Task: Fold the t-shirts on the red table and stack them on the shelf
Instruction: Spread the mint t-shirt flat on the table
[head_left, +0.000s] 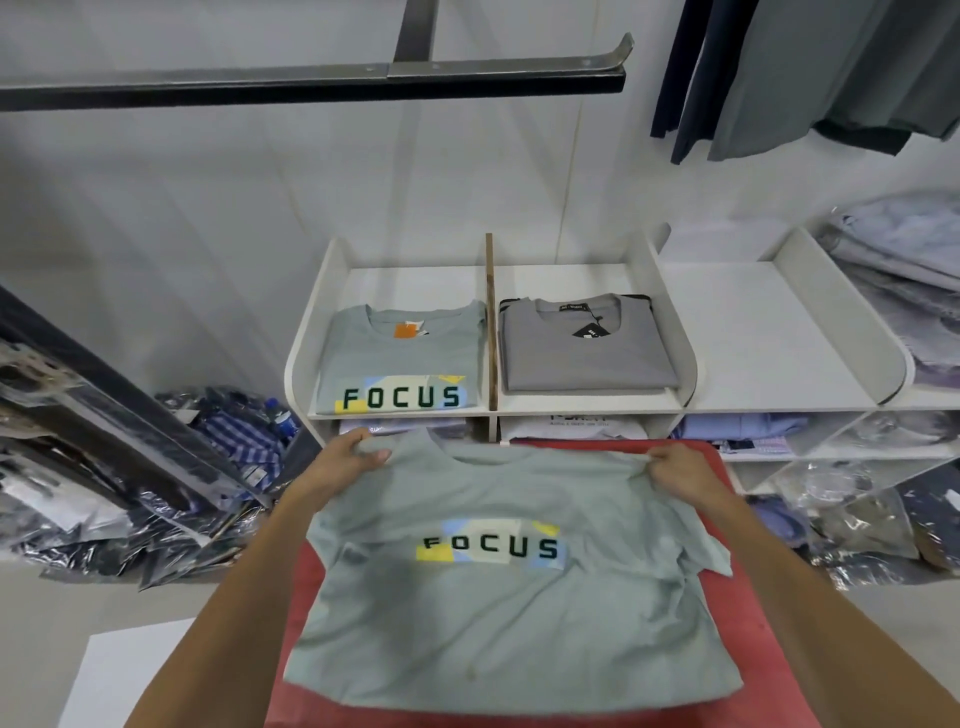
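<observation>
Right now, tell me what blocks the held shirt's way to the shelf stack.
Nothing visible. Both hands, left hand and right hand, grip the FOCUS t-shirt; open space leads to the folded FOCUS stack ahead.

Camera: one wide-angle view, worn on the person's head.
Direction: forward and down, past both forearms.
Near field: red table (769, 613), close beneath the lens.
Far field: white shelf (587, 402) just behind it, facing the camera.
Edges: straight lines bow outward.
</observation>
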